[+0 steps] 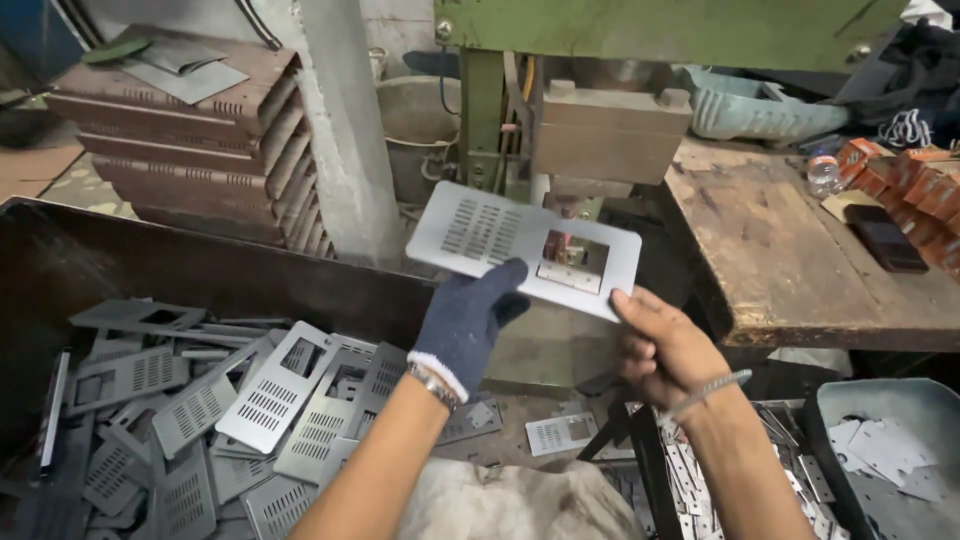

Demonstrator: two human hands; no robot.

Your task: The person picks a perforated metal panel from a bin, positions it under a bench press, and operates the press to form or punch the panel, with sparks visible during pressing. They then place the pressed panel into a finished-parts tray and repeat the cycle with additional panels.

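Both hands hold one flat grey metal plate (480, 232) with rows of vent slots and a rectangular cut-out, level in front of a green press machine (610, 130). My left hand (468, 318), in a dark knit glove, grips the plate's near edge at the middle. My right hand (660, 345), bare with a wrist chain, pinches the plate's near right corner. The cut-out lies under the press's grey block, where a small die shows through.
A dark bin (60, 260) at left holds several similar slotted plates (270, 395). Stacked brown metal casings (190, 130) stand behind it. A worn wooden bench (800, 250) carries orange boxes and a phone. A grey tub (890, 400) of small cut pieces sits at lower right.
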